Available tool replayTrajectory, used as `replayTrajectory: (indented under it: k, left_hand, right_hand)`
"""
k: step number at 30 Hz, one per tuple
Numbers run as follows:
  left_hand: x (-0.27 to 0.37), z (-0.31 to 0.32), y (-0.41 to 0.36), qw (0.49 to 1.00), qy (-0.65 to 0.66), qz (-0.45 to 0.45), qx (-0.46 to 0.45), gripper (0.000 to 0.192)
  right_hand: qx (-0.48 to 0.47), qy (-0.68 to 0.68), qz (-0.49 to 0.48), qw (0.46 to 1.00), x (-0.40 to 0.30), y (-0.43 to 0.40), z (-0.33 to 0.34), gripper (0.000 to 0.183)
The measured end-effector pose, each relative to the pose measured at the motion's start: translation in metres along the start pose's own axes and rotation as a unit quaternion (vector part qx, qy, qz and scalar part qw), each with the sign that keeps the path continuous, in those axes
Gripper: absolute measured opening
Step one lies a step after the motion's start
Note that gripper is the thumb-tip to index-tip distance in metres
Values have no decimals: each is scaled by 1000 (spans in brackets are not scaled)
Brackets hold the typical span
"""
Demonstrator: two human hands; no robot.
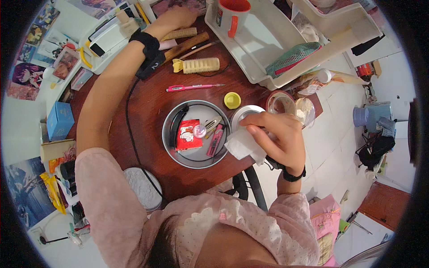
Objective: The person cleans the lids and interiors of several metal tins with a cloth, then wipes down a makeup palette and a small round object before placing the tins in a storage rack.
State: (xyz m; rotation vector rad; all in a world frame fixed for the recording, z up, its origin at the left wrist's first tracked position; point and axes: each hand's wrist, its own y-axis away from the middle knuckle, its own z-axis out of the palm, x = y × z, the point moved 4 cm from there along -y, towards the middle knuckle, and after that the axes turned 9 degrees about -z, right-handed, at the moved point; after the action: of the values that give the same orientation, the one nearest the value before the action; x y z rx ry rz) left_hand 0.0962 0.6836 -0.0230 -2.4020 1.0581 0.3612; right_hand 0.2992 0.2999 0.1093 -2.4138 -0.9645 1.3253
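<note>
My right hand point(280, 137) pinches a crumpled white tissue point(239, 144) beside the rim of a round metal tin point(166, 152). Inside that tin lie a red packet point(182, 144) with a cartoon print, a black curved hair clip point(177, 125), a metal snap hair clip point(213, 122), a pink stick-like item point(214, 142) and a small round pinkish container point(199, 131). Partly behind my right fingers is a round silver-rimmed container point(238, 115). My left hand point(179, 18) reaches to the table's far side; its fingers are blurred and partly hidden, so their grip is unclear.
A yellow cap point(232, 100), pink pen point(194, 87) and yellow hair roller point(201, 65) lie on the dark red table point(150, 100). A white bin point(254, 75) holds a red-and-white mug point(231, 18) and green mesh pouch point(291, 60). A black cable point(129, 117) crosses the left side.
</note>
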Motion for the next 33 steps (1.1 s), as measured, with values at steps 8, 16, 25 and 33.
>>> replayTrajectory:
  k: [8, 16, 25, 33]
  left_hand:
    - [26, -27, 15, 957, -274, -19, -96, 26]
    - [-15, -36, 13, 958, 246, -148, -25, 51]
    - [-2, -32, 11, 982, 69, -168, 48, 30]
    - [-9, -21, 2, 964, -26, -231, -127, 34]
  right_hand:
    - [-7, 0, -1, 1000, 10, 4, -1, 9]
    - [-25, 2, -10, 1000, 10, 1, 0, 10]
    - [-31, 8, 6, 999, 12, 1, -2, 10]
    - [-47, 12, 34, 998, 12, -1, -1, 10]
